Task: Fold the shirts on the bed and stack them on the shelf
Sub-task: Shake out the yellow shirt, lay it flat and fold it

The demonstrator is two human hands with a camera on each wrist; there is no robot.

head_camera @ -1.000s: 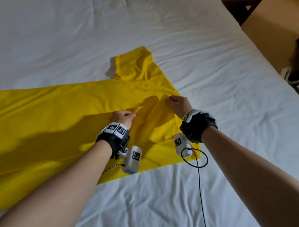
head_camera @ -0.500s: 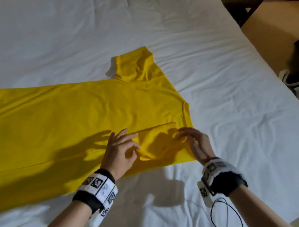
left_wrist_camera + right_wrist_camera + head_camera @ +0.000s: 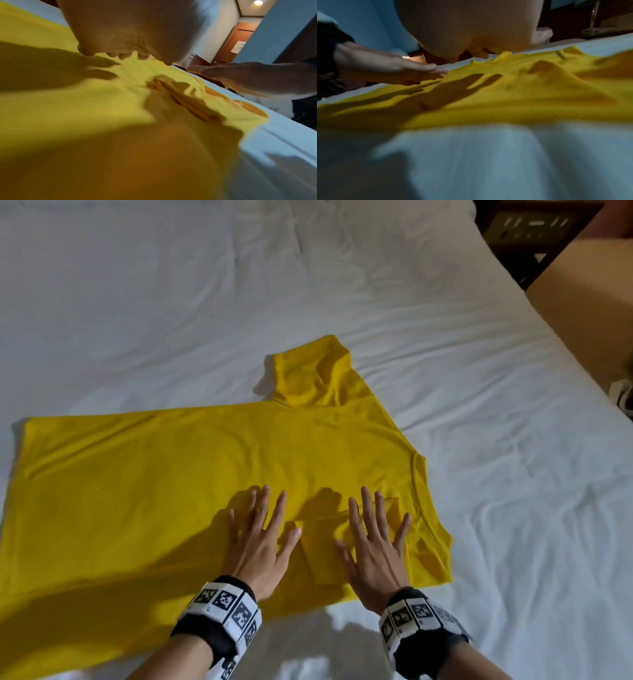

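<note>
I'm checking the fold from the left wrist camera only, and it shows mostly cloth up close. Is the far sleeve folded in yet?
Observer: No. In the head view the far sleeve of the yellow shirt sticks out, rumpled, onto the white sheet.
Operator: And the near sleeve?
Observer: It is folded in over the body. Its flap lies between the left hand and the right hand.
Operator: Which way does the shirt lie?
Observer: Sideways to the person, with the collar to the right and the hem far to the left.
</note>
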